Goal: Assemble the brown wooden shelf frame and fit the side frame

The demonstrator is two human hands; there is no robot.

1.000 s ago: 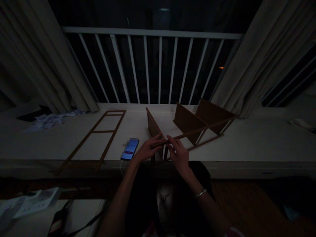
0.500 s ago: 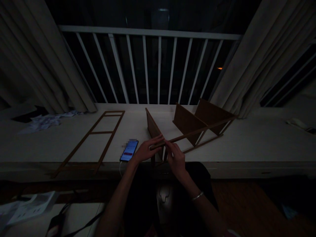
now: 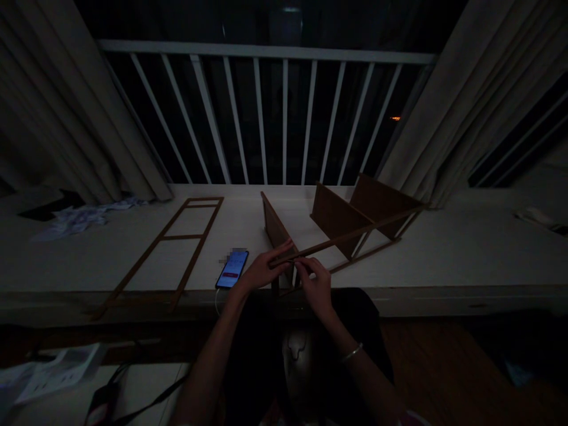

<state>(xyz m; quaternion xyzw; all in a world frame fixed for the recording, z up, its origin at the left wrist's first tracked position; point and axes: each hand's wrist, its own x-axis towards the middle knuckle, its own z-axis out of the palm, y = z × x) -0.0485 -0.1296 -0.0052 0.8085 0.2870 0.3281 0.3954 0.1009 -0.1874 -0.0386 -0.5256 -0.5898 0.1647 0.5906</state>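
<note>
In dim light a half-built brown wooden shelf (image 3: 355,222) lies on its side on a pale ledge (image 3: 444,260), with three upright boards joined to a ladder-like side frame. My left hand (image 3: 260,269) rests its fingers against the near end of the frame rail (image 3: 337,239) and the nearest board (image 3: 275,228). My right hand (image 3: 316,284) is curled at the same rail end, fingertips pinched at the joint; what they hold is too small to make out.
A second ladder-like side frame (image 3: 171,245) lies flat on the ledge at left. A lit phone (image 3: 232,269) with a cable lies beside my left hand. Crumpled paper (image 3: 84,216) sits far left. A white railing (image 3: 266,118) and curtains stand behind. Papers (image 3: 53,370) lie at lower left.
My right hand has drawn slightly in toward the rail end and curled tighter. The left hand has stayed at the board. The view has shifted a little.
</note>
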